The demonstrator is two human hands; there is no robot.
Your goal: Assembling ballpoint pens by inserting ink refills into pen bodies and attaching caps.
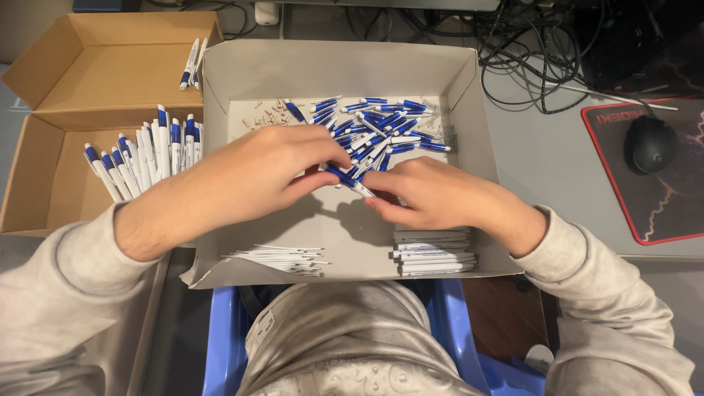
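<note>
My left hand and my right hand meet over the middle of a shallow grey cardboard tray. Between their fingertips they hold one blue and white pen, lying slantwise. Behind the hands a heap of blue pen parts lies in the tray, with small pale bits to its left. At the tray's near edge rest a bundle of thin white refills and a row of white barrels.
A brown cardboard box at the left holds several finished blue and white pens; two more pens lie farther back in it. A black mouse sits on a red-edged mat at the right. Cables tangle behind.
</note>
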